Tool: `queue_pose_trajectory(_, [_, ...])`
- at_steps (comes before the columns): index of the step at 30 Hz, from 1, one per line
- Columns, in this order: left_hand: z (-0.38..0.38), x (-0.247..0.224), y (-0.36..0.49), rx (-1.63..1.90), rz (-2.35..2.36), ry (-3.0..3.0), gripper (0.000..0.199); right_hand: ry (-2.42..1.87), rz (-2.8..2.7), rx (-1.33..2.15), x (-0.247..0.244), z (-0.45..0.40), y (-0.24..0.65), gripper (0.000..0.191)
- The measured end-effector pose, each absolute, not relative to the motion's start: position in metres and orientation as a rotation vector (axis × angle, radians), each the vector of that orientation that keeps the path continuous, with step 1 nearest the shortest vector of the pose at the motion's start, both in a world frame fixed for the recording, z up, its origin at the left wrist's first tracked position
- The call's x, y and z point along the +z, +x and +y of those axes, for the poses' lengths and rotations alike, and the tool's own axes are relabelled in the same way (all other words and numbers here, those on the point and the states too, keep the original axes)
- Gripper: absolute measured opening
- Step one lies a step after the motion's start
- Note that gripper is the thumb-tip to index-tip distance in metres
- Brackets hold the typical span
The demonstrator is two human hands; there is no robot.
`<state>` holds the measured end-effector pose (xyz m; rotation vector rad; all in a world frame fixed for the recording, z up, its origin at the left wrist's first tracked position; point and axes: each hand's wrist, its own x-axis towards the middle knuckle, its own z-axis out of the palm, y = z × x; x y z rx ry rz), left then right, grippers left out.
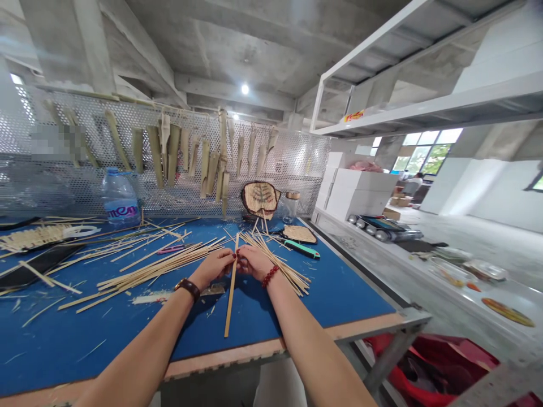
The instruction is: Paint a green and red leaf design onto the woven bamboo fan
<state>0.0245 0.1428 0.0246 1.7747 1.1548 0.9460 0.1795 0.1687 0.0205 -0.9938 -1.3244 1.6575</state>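
Note:
A single flat bamboo strip [230, 302] stands out between my two hands, its lower end pointing toward the front edge of the table. My left hand [215, 264], with a watch at the wrist, pinches it from the left. From the other side my right hand [253, 262], wearing a red bead bracelet, grips the strip at nearly the same height. Left of my hands lies a bundle of bamboo strips [159, 265]; more strips [292, 268] fan out to the right. A blade-like tool [213, 289] lies partly hidden behind my left wrist.
On the blue table [352, 297] are a green utility knife [302, 249], purple scissors [171, 249], a water bottle [120, 198] and a glass jar [291, 208]. A woven fan [261, 199] leans against the perforated panel [297, 164], where bamboo pieces hang. A metal shelf [424, 113] overhangs the right.

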Motion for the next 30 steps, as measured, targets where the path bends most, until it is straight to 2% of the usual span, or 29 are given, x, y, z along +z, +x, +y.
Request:
queue_pose_trajectory(10, [0.1429, 0.0230, 0.0278, 1.109, 1.181, 1.960, 0.030, -1.094, -1.218, 1.635, 0.0173, 0.1692, 0.1740, 0.011])
queue_pose_trajectory(21, [0.1402, 0.0230, 0.0281, 0.858, 1.106, 1.856, 0.039, -1.035, -1.117, 1.528, 0.0220, 0.1714, 0.1791, 0.010])
queue_pose_trajectory(30, [0.1469, 0.0211, 0.0260, 1.039, 1.179, 1.949, 0.041, -0.978, -1.216, 1.657, 0.0210, 0.1672, 0.1761, 0.008])
